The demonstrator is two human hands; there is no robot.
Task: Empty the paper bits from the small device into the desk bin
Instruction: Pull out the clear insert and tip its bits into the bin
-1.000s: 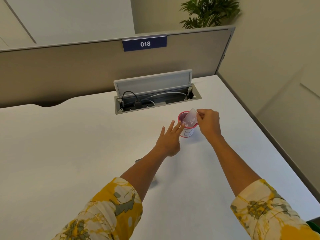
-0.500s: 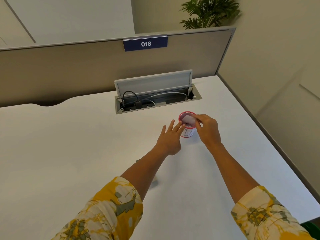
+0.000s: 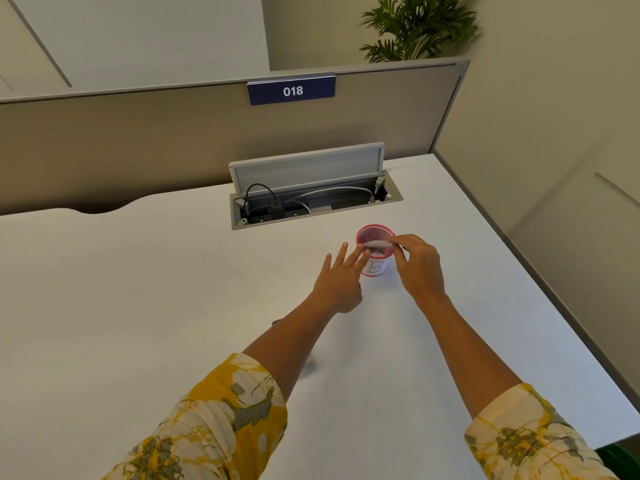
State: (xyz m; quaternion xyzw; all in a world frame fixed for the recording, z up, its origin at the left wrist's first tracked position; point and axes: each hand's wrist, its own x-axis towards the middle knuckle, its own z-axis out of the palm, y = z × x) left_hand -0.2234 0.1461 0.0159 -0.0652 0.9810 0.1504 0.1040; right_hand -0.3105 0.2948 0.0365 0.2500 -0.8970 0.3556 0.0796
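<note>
White desk (image 3: 138,289) in an office cubicle, beige partition behind carrying a blue plate marked 018 (image 3: 291,91). A cable hatch (image 3: 311,199) is set into the desk, lid raised, cords inside. A potted plant (image 3: 415,26) shows above the partition.

Small pink-rimmed cup (image 3: 375,251) stands upright on the desk just in front of the hatch; it serves as the desk bin. The right hand (image 3: 420,268) pinches a clear plastic tray (image 3: 377,244) between thumb and fingers, holding it over the cup's mouth. Paper bits lie inside, too small to make out. The left hand (image 3: 341,282) has its fingers spread, fingertips touching the cup's near side. Yellow patterned sleeves (image 3: 214,420) on both arms.
</note>
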